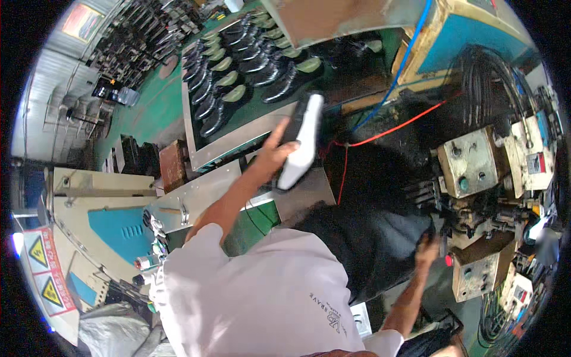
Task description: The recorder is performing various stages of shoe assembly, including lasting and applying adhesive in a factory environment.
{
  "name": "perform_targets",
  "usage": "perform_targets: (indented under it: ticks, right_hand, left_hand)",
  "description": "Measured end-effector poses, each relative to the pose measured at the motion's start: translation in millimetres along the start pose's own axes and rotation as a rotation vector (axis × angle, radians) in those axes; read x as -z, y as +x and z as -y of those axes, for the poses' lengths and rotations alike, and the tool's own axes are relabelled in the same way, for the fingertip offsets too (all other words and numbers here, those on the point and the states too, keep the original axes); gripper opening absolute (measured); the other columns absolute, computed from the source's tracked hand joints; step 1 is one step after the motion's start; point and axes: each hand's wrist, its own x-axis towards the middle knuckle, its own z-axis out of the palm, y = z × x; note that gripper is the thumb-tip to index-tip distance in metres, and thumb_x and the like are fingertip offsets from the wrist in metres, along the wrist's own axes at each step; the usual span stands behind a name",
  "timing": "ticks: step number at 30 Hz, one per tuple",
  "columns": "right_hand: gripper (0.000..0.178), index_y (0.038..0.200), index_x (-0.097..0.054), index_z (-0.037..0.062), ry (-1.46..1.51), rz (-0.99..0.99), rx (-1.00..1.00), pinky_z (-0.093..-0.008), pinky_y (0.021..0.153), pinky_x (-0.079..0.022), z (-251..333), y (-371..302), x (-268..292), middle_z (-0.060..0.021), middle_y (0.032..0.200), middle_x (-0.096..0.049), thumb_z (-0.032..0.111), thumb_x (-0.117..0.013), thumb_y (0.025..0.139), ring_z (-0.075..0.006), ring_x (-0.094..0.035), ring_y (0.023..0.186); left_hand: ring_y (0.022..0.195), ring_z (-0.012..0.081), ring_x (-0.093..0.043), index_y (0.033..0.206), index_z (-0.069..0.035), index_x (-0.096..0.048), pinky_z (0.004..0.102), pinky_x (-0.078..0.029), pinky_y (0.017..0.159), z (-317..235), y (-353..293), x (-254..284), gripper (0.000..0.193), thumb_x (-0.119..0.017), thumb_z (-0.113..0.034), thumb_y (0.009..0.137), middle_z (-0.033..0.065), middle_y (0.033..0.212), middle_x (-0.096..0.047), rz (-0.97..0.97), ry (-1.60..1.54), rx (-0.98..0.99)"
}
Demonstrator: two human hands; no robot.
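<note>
My left hand [275, 157] is closed around a black shoe with a white underside [306, 140], held tilted over the near edge of the shoe conveyor [211, 156]. The white underside faces up and to the right. My right hand [427, 250] is low on the right, close to my knee in dark trousers [386, 244] and a worn control box with a red button [485, 271]. Its fingers are blurred and partly hidden, so I cannot make out whether they hold anything. Several shiny black shoes with pale green tops [235, 93] stand in rows on the conveyor.
Another control box [470, 163] and metal machine parts stand at the right. A red hose [398, 132] and a blue hose [410, 56] cross at the upper right. A beige and blue machine cabinet [113, 217] is at the left, with a brown box [173, 166] behind it.
</note>
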Motion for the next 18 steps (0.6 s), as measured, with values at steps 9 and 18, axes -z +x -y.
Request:
perform_targets:
  ticks: [9, 18]
  right_hand:
    - [0.049, 0.138, -0.067, -0.0009, -0.04, -0.091, -0.044, -0.0586, 0.109, -0.048, 86, -13, 3, -0.0288, 0.139, -0.066, 0.029, -0.066, 0.099, -0.0506, -0.06, 0.129]
    - [0.041, 0.132, -0.071, -0.004, -0.043, -0.195, -0.028, -0.0526, 0.11, -0.049, 120, -18, 8, -0.0292, 0.131, -0.071, 0.022, -0.066, 0.1, -0.0487, -0.065, 0.124]
  left_hand:
    - [0.131, 0.0291, -0.064, 0.172, -0.006, -0.029, 0.0364, -0.049, 0.113, 125, -72, 221, 0.097, -0.08, -0.025, 0.092, 0.0227, 0.149, -0.063, -0.609, 0.345, 0.194]
    - [0.15, 0.042, -0.049, 0.173, -0.004, 0.003, 0.0425, -0.041, 0.122, 223, -137, 269, 0.112, -0.075, -0.036, 0.099, 0.0349, 0.164, -0.042, -0.542, 0.501, 0.396]
